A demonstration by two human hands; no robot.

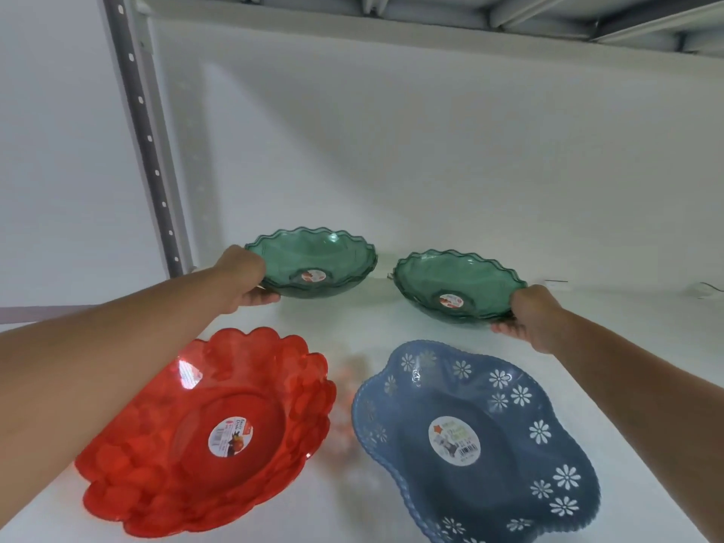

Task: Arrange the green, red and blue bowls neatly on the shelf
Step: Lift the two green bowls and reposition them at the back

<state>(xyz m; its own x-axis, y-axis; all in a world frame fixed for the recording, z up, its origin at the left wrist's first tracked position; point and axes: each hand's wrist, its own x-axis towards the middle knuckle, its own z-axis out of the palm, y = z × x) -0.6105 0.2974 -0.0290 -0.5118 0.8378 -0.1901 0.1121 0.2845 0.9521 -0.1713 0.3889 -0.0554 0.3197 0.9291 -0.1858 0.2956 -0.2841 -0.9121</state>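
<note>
Two see-through green bowls with wavy rims sit side by side at the back of the white shelf (344, 339). My left hand (245, 278) grips the left rim of the left green bowl (313, 256). My right hand (534, 317) grips the right rim of the right green bowl (458, 280). Nearer to me, a red scalloped bowl (219, 425) lies at the front left under my left forearm. A blue bowl (478, 440) with white flower cut-outs lies at the front right. Each bowl has a round sticker in its middle.
A grey perforated upright post (145, 135) stands at the shelf's left back corner. The white back wall (431, 150) rises just behind the green bowls. Another shelf's underside (470, 13) runs overhead. A thin dark wire (705, 288) lies at the far right.
</note>
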